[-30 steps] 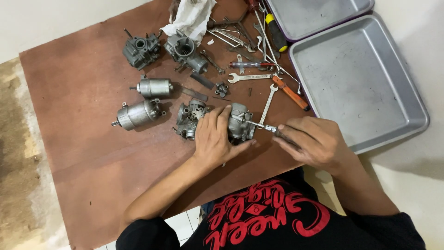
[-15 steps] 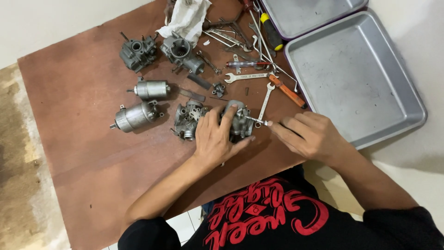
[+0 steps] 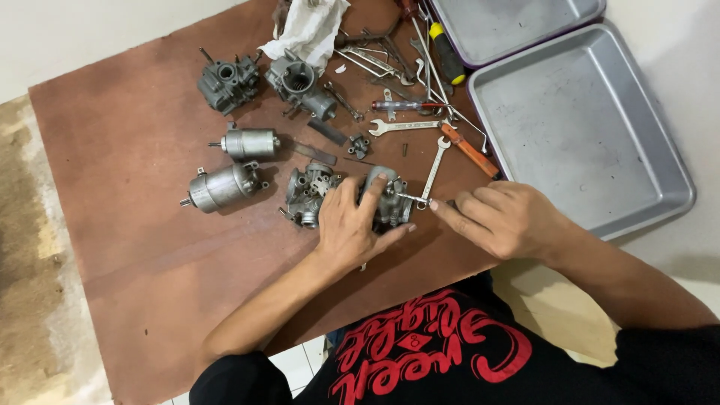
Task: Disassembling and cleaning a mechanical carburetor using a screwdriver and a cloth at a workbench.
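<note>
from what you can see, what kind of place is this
Probably a home or small repair workspace for engine parts: carburetors under the left hand, spanners and screwdrivers on a brown board, metal trays beside it.

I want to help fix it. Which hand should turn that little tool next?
Probably the right hand: its fingers already pinch the thin tool poking into the carburetor, while the left hand steadies that part.

Person wearing a black T-shirt [image 3: 450, 360]
Short sleeves are leaving both forearms bare; red ornate lettering is running across the chest.
</note>
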